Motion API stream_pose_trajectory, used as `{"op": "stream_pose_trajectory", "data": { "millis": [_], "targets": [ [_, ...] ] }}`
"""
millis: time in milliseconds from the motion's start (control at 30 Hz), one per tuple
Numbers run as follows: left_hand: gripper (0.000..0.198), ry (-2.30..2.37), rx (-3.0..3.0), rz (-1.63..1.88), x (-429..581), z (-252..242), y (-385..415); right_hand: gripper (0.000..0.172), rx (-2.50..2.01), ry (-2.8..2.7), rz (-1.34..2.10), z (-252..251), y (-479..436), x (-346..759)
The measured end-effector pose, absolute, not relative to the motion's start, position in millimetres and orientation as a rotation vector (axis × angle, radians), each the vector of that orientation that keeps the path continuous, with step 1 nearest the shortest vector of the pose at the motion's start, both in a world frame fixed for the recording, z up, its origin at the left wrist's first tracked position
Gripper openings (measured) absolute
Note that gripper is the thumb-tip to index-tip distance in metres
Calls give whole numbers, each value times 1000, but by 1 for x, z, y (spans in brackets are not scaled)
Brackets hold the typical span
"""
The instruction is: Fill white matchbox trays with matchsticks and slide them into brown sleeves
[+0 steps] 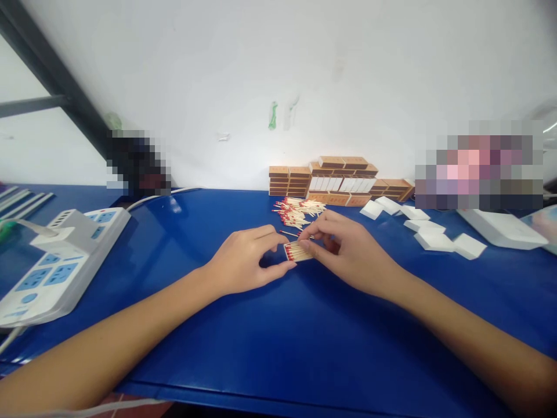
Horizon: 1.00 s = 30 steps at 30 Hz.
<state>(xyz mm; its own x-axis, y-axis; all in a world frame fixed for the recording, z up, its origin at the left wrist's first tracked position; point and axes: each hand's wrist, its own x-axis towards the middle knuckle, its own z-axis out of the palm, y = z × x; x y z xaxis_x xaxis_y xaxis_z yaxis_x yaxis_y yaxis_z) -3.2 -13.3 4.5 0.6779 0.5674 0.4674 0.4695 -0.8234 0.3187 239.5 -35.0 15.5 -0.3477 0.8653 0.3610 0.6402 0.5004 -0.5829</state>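
A small white matchbox tray (300,257) holds a layer of red-tipped matches (298,249), heads toward the left. My left hand (247,259) pinches the tray's left end between thumb and fingertips. Over the tray's right part lies my right hand (348,247), its thumb and fingertips pressed together at the matches; whether a single match is between them I cannot make out. Just behind the hands is a loose pile of matches (298,212), with one stray match (287,233) lying nearer to me.
Stacked brown matchboxes (335,183) stand against the white wall. Several empty white trays (430,235) are scattered at the right, beside a larger white box (502,228). A white power strip (61,261) with a plugged-in adapter occupies the left of the blue table (270,348).
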Motion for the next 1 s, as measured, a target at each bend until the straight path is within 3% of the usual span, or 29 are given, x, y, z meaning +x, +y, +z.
{"op": "stream_pose_trajectory", "data": {
  "millis": [1000],
  "targets": [
    [25,821,2732,703,-3,7,-15,7,-1183,-2431,495,14,-36,245]
  ]
}}
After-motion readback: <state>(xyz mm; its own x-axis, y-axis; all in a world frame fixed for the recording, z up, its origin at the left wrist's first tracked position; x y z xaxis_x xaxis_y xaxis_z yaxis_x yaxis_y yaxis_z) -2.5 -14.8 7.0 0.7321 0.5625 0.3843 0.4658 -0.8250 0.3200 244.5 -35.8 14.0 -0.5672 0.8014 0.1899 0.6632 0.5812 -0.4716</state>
